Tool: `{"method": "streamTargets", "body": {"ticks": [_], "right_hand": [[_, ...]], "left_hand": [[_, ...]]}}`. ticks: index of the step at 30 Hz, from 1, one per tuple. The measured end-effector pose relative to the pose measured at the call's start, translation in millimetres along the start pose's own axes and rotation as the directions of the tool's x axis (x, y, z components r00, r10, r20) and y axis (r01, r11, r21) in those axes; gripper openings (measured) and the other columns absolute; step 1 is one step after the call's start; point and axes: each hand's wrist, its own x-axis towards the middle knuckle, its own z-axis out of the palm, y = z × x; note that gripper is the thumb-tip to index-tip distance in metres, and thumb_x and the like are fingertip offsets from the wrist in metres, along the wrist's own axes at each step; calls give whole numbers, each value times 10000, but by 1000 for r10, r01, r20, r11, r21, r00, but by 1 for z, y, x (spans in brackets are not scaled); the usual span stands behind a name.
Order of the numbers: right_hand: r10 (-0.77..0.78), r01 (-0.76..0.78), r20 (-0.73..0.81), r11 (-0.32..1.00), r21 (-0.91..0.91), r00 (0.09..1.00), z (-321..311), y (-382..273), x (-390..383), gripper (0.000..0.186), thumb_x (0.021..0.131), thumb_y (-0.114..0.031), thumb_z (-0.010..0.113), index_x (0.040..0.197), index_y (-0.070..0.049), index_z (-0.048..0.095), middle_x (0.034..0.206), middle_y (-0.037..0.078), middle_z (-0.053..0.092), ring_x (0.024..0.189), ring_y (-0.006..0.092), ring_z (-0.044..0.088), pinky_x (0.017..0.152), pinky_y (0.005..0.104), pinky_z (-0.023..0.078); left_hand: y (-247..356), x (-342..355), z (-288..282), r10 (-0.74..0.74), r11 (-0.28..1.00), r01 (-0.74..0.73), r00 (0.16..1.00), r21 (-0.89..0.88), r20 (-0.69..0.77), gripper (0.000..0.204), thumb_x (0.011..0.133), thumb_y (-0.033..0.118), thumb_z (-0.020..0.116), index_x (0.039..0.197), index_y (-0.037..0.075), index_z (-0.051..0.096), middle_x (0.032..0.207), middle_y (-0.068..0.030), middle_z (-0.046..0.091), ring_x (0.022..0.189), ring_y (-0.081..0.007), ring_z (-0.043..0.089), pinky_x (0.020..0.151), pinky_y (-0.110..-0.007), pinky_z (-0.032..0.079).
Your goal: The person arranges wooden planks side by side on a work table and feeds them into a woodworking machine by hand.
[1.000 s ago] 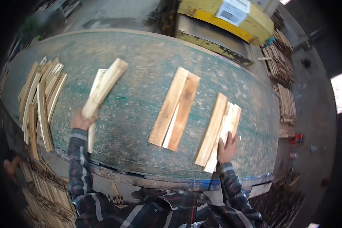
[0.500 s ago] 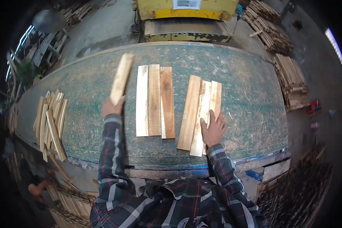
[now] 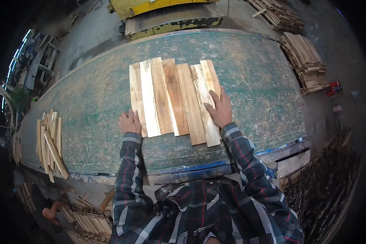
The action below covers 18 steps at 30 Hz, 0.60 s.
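Several wooden slats lie side by side in a row on the worn green tabletop [image 3: 97,101], their ends uneven. At the row's left end, my left hand [image 3: 130,122] grips the near end of the outermost slat [image 3: 135,85], which lies against a pale slat [image 3: 149,101]. My right hand [image 3: 220,107] rests at the opposite end with its fingers apart, lying over the rightmost slat [image 3: 209,75] and reaching toward the slat beside it [image 3: 201,91]. A darker brown slat [image 3: 175,97] sits mid-row. The near part of the rightmost slat is hidden under my right hand.
A loose pile of narrow wood strips [image 3: 51,142] is at the table's left end. Beyond the far edge stands a yellow machine [image 3: 171,26]. Stacked boards [image 3: 305,59] stand off to the right, and more wood [image 3: 321,191] is stacked below the near right corner.
My left hand has brought its slat down from the air and to the row's left end. The two separate groups of slats are now together in one row. My view has shifted slightly.
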Motion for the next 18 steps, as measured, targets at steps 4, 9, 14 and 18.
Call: {"method": "streamTargets", "body": {"ticks": [4, 9, 14, 18], "right_hand": [[-9, 20, 71, 988, -153, 997, -30, 14, -27, 889, 820, -658, 727, 1534, -185, 491, 1682, 293, 171, 1542, 520, 169, 1210, 720, 65], [-63, 119, 275, 974, -194, 959, -60, 4, -87, 1132, 616, -871, 729, 1536, -249, 507, 1690, 305, 145, 1534, 583, 94, 1159, 783, 37], [-167, 191, 257, 979, -75, 952, -50, 10, -71, 1095, 602, -893, 698, 1487, -263, 567, 1690, 299, 171, 1535, 593, 72, 1106, 821, 107], [-204, 256, 494, 966, -38, 845, -64, 20, -48, 1073, 612, -890, 695, 1488, -284, 565, 1695, 286, 173, 1535, 595, 71, 1084, 835, 118]], "left_hand": [[49, -10, -16, 19, 999, -18, 998, -28, 62, 675, 975, 389, 648, 1543, 87, 442, 1071, -183, 562, 998, -370, 522, 882, -518, 403], [120, -63, -54, 18, 996, 12, 937, -85, 348, 1315, 639, 980, 595, 1663, 223, 265, 1677, -340, 151, 1436, -673, 198, 1084, -779, 195], [132, -65, -43, 106, 991, -125, 945, 41, 310, 1325, 568, 1024, 580, 1633, 263, 367, 1705, -315, 87, 1486, -675, 34, 1090, -825, 131], [135, -27, -48, 111, 994, -97, 919, -56, 378, 1266, 592, 999, 604, 1622, 296, 387, 1711, -304, 60, 1477, -687, 22, 1060, -849, 139]]}}
